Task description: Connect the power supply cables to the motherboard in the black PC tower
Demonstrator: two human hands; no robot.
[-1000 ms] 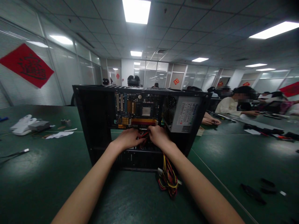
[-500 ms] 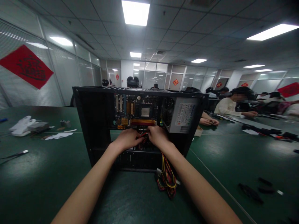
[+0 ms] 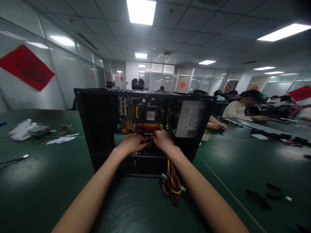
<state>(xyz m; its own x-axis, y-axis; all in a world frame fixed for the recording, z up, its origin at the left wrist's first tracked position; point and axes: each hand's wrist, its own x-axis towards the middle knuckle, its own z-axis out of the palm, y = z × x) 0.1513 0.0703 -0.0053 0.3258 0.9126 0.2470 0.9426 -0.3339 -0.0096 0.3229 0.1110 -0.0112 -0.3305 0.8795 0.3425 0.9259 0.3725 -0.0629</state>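
Note:
A black computer case (image 3: 143, 95) stands open-sided on the green table. Inside it are a motherboard (image 3: 139, 108) and a grey power supply (image 3: 191, 118) at the right. Just below the motherboard's memory slots, my left hand (image 3: 133, 142) is closed on thin red and dark wires (image 3: 147, 139). Close beside it, my right hand (image 3: 164, 139) pinches the same wires at their right end. Its fingertips are partly hidden. A bundle of yellow, red and black power cables (image 3: 173, 187) hangs out of the case under my right wrist onto the table.
On the left of the green table (image 3: 48, 181) lie a white plastic bag (image 3: 20, 129), paper (image 3: 60, 140) and a cable (image 3: 16, 159). Black pieces (image 3: 259, 198) lie at the right. A co-worker (image 3: 236, 108) sits beyond, and another person's hands (image 3: 217, 124) rest behind the case.
Both hands stay at nearly the same spot with the wires. The view has shifted very slightly; nothing else has visibly moved.

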